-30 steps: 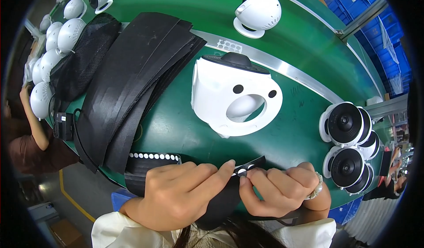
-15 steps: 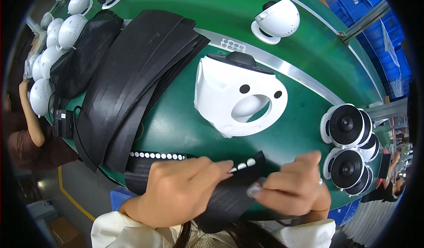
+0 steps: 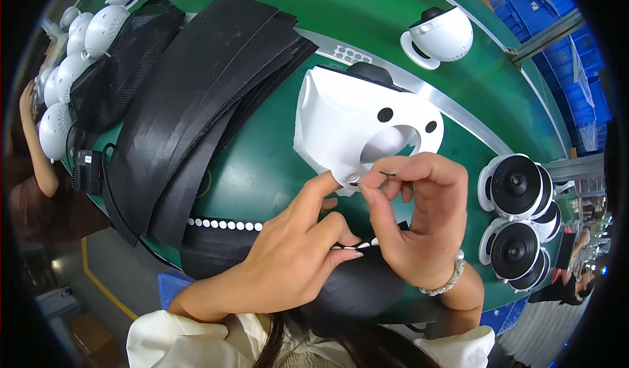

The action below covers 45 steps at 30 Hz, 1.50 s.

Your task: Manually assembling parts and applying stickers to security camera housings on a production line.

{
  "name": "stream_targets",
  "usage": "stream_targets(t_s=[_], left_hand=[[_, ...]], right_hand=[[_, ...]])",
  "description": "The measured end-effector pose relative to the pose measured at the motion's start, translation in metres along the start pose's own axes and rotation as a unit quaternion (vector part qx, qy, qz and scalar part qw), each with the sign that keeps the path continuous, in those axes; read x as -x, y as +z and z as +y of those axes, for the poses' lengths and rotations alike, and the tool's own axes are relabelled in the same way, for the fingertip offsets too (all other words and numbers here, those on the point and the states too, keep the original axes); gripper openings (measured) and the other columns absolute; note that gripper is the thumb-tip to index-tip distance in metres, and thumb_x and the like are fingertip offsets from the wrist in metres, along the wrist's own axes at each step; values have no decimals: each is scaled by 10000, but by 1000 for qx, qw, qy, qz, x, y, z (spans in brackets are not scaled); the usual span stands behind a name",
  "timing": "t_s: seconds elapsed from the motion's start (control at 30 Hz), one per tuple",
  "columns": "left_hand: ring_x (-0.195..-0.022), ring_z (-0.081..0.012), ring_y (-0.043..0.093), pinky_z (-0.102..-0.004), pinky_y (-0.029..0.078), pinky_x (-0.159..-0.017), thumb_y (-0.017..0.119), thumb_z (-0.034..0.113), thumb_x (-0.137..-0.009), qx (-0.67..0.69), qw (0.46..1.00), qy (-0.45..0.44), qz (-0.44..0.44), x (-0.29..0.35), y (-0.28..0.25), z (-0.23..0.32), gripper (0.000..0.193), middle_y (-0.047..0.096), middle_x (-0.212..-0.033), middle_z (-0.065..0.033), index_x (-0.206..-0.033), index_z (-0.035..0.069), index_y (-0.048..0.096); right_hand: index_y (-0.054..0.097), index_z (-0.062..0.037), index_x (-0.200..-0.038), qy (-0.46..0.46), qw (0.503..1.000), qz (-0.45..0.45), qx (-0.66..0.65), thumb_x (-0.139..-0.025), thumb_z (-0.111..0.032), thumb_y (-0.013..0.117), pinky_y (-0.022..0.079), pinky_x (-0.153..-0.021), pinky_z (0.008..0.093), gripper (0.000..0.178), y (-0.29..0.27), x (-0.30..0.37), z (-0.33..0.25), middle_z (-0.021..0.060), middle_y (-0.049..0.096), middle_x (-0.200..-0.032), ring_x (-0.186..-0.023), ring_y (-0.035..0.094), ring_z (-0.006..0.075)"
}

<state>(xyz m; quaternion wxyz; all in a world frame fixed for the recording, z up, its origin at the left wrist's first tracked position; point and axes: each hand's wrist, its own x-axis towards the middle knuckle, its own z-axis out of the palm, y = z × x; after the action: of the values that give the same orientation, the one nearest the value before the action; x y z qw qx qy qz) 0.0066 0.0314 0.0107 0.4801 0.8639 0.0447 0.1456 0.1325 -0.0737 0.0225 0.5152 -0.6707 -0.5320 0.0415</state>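
A white plastic housing (image 3: 341, 106) with a black domed top and two black mesh dots lies tilted on the green table. Its front has a large round opening. My left hand (image 3: 282, 260) pinches the edge of a black sheet strip (image 3: 357, 286) bearing white round dots, while its index finger reaches to the housing's near lower corner. My right hand (image 3: 422, 220) is at that same corner, thumb and index closed on a small dark piece (image 3: 388, 173), seen nearly edge-on. More of the strip, with a row of white dots (image 3: 223, 224), lies left of my hands.
Long black sheets (image 3: 190, 99) are stacked at left beside black mesh material (image 3: 124, 73) and a black adapter (image 3: 85, 170). Round white units (image 3: 57, 132) line the far left, near another person's arm (image 3: 40, 148). A white unit (image 3: 445, 34) sits on the green belt; black-faced units (image 3: 516, 184) stand right.
My right hand has moved from the strip up to the housing's corner, now with a small dark piece pinched. My left index finger has stretched out to the housing. The view has shifted slightly.
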Motion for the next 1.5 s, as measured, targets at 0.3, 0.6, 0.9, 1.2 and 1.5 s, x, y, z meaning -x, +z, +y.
stream_targets(t_s=[0.3, 0.6, 0.9, 1.2, 1.5], left_hand=[[-981, -400, 519, -409, 477, -833, 671, 41, -714, 36, 998, 36, 29, 0, 2, -1, 175, 330, -1242, -249, -773, -10, 514], [-947, -363, 551, -398, 484, -811, 666, 12, -711, 58, 997, 32, 28, -1, 4, -2, 170, 338, -1216, -234, -772, -14, 510], [-825, -271, 619, -368, 483, -809, 636, -30, -729, 81, 996, -7, 27, 2, 5, -2, 146, 348, -1208, -208, -783, -15, 502], [-875, -292, 618, -401, 479, -839, 631, -29, -733, 45, 999, 10, 2, 0, 3, 0, 154, 319, -1265, -236, -801, -16, 494], [-980, -345, 577, -405, 482, -828, 637, -38, -718, 34, 999, 14, 1, 2, 2, -1, 163, 326, -1274, -250, -796, -21, 495]], right_hand=[[385, -10, -998, -20, 998, -2, 51, -720, 121, 628, 369, -589, 185, 391, 0, -3, 0, 113, 613, -881, -658, 499, 70], [407, -5, -983, -41, 995, -7, 85, -708, 97, 663, 379, -562, 178, 390, -1, -6, 1, 92, 618, -821, -636, 507, 65], [454, -29, -968, 16, 981, 84, 174, -745, 23, 654, 404, -741, 223, 303, -38, -4, 11, 68, 489, -968, -845, 487, 102], [584, 9, -839, 89, 996, -13, -25, -702, 68, 647, 446, -758, 270, 162, -32, 9, 22, 105, 545, -956, -865, 553, 175], [618, -10, -796, 73, 997, 21, -20, -648, 55, 683, 466, -658, 252, 174, -30, 11, 25, 84, 577, -861, -759, 573, 167]])
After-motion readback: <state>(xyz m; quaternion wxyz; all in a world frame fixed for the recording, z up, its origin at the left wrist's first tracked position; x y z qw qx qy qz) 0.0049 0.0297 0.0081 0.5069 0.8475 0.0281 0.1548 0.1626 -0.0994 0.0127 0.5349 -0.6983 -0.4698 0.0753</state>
